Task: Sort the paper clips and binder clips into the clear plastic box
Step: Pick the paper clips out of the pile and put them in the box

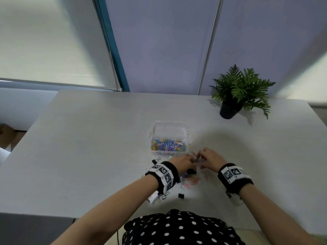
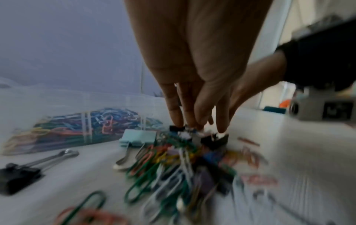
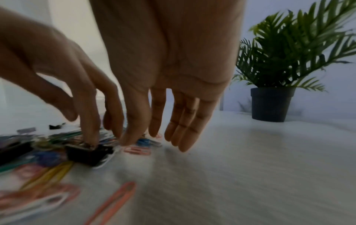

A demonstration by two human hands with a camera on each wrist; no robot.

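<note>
- Two hands meet over the loose pile: the left hand (image 1: 184, 162) has its fingertips (image 2: 189, 121) drawn together, pinching at a small black binder clip (image 2: 176, 128) on top of the heap; how firm the hold is I cannot tell through the blur.
- By contrast, the right hand (image 1: 209, 159) is spread, fingers (image 3: 183, 134) straight and pointing down just above the surface, holding nothing that I can see.
- Just under both hands lies the tangled heap of coloured wire paper clips (image 2: 173, 164), with a second small black binder clip (image 3: 86, 153) on its right edge and a pale blue binder clip (image 2: 137, 139) on the side towards the box.
- Farther left sits a larger black binder clip with silver wire handles (image 2: 19, 175), apart from the heap.
- Just beyond the hands stands the clear plastic box (image 1: 169, 127), its near compartment already full of coloured paper clips (image 1: 169, 145), its far one looking empty.
- My judgement: the paper clips are light, thin and slippery, and hook into each other, so one is best pinched by its rounded end and shaken free.
- Binder clips seem stiff and a bit heavier; hold them across the folded body or by the wire handles.
- Off at the far right of the pale grey surface (image 1: 88, 138) is a potted green fern (image 1: 242, 89).
</note>
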